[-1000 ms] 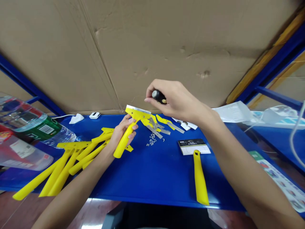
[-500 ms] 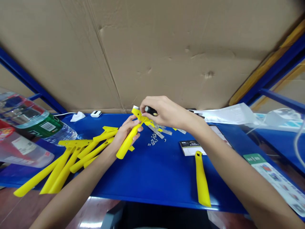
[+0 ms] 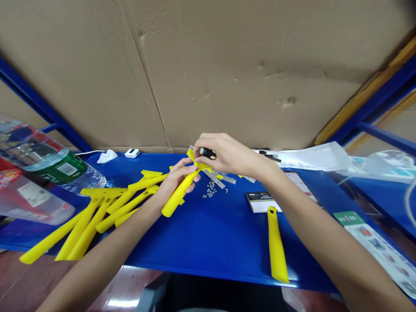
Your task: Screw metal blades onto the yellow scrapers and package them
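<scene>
The person's left hand is closed around the neck of a yellow scraper, with fingertips showing past its right side. The right hand is curled around a black-handled tool, whose pale butt end shows between the fingers; its tip is hidden. The right fingers are at the scraper's head, though whether they press on it cannot be told.

The scraper is held tilted above the blue table, its smooth, rounded handle slanting down toward the person and its head partly covered by the right hand. Small screws and nuts lie just beyond, near flat metal blades.
</scene>
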### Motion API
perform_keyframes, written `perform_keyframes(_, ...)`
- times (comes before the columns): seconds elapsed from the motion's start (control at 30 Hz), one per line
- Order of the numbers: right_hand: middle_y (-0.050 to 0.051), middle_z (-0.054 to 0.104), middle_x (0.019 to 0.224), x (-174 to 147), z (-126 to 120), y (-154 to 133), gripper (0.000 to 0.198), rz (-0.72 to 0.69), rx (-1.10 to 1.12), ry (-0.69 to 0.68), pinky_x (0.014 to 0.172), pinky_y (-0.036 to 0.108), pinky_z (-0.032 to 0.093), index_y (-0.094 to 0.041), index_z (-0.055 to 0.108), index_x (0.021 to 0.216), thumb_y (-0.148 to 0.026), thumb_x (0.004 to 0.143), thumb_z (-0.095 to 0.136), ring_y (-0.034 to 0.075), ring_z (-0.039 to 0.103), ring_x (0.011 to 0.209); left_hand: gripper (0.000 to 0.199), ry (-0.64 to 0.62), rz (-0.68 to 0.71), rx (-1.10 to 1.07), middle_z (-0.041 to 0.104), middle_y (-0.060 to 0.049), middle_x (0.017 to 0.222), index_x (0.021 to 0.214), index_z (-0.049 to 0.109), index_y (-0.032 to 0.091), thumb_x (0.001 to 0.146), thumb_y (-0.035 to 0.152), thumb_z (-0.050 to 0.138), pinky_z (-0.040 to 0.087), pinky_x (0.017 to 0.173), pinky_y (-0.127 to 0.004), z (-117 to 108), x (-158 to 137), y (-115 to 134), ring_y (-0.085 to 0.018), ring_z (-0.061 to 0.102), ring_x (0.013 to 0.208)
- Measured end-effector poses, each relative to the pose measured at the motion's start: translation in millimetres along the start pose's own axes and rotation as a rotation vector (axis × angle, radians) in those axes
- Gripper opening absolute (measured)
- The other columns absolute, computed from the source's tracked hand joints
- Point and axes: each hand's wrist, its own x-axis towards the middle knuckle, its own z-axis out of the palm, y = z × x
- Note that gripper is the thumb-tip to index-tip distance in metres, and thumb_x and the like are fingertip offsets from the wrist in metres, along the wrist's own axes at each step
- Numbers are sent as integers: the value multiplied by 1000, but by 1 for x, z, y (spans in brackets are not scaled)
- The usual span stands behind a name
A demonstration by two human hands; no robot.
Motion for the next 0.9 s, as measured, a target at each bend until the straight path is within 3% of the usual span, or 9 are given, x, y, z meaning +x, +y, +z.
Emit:
perform_keyframes(0.37, 4, 77, 100, 1, -4, -3, 9, 20, 61, 6, 82, 32, 45, -20, 68, 94, -11, 94, 67, 19, 67, 89, 44, -9, 2, 2, 69, -1, 85, 106, 61, 21, 73, 21, 90, 40, 33, -18, -3, 2, -6, -15, 67, 59)
perform_keyframes(0.53, 2, 78, 95, 1, -6, -2, 5, 140, 106, -12, 81, 32, 45, -20, 71, 90, -17, 90, 75, 18, 67, 86, 38, -33, 0, 25, 68, -1, 84, 104, 65, 20, 75, 22, 89, 41, 35, -17, -5, 3, -8, -15, 68, 62)
perform_keyframes(0.73, 1, 78, 90, -2, -6, 16, 18, 297, 162, -105, 73, 33, 44, -21, 71, 83, -28, 82, 87, 18, 66, 79, 36, -82, -117, 11, 66, -2, 86, 107, 66, 18, 78, 21, 88, 39, 35, -15, -5, 5, -15, -13, 67, 64)
perform_keyframes(0.9, 2, 76, 86, -5, 0, 34, 21, 322, 148, -236, 70, 34, 44, -21, 72, 83, -36, 83, 87, 19, 65, 77, 33, -65, -268, -82, 65, -4, 95, 111, 64, 19, 83, 13, 81, 37, 35, -11, 2, 5, -20, -9, 64, 62)
